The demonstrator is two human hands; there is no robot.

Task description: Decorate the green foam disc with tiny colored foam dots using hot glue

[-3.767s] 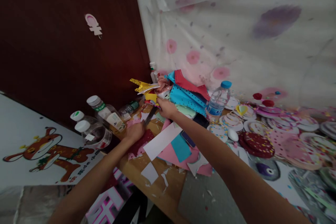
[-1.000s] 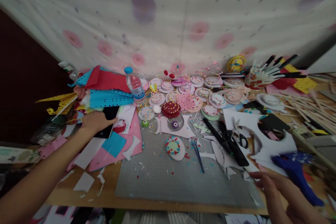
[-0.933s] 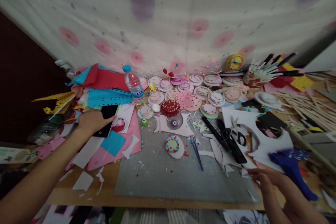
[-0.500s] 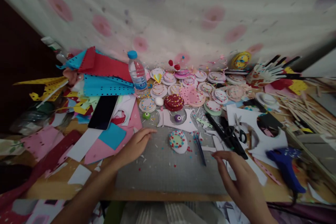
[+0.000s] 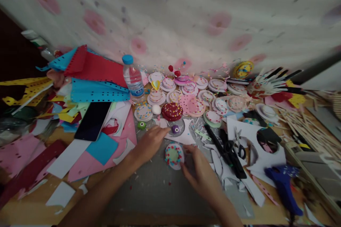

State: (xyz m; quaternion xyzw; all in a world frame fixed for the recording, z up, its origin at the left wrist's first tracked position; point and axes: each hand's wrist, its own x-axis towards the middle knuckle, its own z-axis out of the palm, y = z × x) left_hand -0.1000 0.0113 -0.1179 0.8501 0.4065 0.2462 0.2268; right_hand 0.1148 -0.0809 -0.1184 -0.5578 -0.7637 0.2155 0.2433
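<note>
A small round foam cake (image 5: 173, 155), with a pale green top ringed by red and blue bits on a white base, lies on the grey cutting mat (image 5: 149, 195). Beside its right edge is my right hand (image 5: 202, 170), thumb and forefinger apart; whether they touch the base I cannot tell. My left hand (image 5: 151, 143) hovers over the mat up and left of the cake, fingers stretched toward a purple bead with an eye (image 5: 175, 129). That bead sits by a cut-out white foam scrap (image 5: 183, 135). A green eye bead (image 5: 141, 125) lies farther left. The tweezers are out of sight.
Many decorated foam cakes (image 5: 172, 111) crowd the back, near a water bottle (image 5: 133, 81). To the right lie scissors (image 5: 234, 145), black tools (image 5: 221, 142) and a blue glue gun (image 5: 286, 188). A phone (image 5: 93, 120) and coloured foam sheets (image 5: 98, 89) cover the left.
Both hands have moved inward: the left toward the purple bead, the right leftward to the cake's edge. The tweezers seen beside the cake are now hidden. The view has tilted and shifted slightly.
</note>
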